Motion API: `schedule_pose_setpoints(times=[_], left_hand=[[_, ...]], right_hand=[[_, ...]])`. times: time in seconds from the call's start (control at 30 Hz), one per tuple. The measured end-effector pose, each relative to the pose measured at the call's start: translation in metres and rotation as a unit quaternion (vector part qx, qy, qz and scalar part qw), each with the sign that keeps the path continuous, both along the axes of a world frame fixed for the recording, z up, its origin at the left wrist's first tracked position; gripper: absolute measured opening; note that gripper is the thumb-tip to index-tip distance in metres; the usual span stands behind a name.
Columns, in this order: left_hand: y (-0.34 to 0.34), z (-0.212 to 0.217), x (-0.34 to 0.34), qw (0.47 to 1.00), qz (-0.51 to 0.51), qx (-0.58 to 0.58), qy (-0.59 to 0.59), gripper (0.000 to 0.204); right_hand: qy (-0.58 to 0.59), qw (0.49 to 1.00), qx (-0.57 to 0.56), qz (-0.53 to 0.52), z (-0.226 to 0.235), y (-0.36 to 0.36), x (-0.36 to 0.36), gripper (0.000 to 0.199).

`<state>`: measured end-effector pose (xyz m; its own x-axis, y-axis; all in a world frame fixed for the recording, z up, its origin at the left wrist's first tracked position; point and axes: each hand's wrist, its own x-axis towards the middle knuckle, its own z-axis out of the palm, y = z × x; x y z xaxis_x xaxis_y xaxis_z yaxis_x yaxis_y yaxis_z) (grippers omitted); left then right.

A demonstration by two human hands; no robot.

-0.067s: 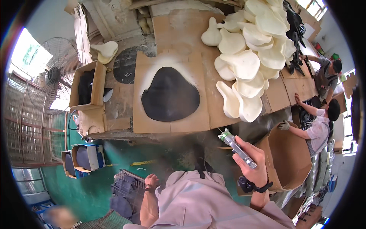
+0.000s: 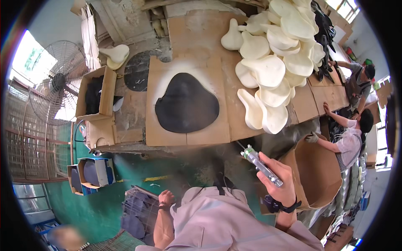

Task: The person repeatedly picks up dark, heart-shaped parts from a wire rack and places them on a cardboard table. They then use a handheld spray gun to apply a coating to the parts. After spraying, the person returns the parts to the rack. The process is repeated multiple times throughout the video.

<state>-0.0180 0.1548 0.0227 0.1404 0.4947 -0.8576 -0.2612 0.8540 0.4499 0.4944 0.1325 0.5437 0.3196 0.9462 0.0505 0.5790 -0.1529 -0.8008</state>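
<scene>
If swinging rightward with the silvery tool (image 2: 260,165) enclosed by the curled fingers of the right hand (image 2: 279,177), could topple the cream saddle cushions (image 2: 270,71), right of the black sheet (image 2: 187,102) on the desk (image 2: 133,104); with left hand (image 2: 166,197) slack, apparently empty.

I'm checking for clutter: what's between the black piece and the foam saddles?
Only cardboard shows between the black piece and the foam saddles in the head view.
</scene>
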Motion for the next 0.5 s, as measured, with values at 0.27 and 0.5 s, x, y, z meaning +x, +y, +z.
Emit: schedule_pose_setpoints(times=[0.27, 0.5], left_hand=[[0.006, 0.011, 0.025, 0.995, -0.007, -0.033, 0.091, 0.024], [0.018, -0.019, 0.007, 0.997, 0.011, -0.056, -0.057, 0.036]], right_hand=[[0.000, 1.000, -0.027, 0.011, 0.008, -0.007, -0.004, 0.062], [0.006, 1.000, -0.020, 0.011, 0.011, -0.006, 0.001, 0.059]])
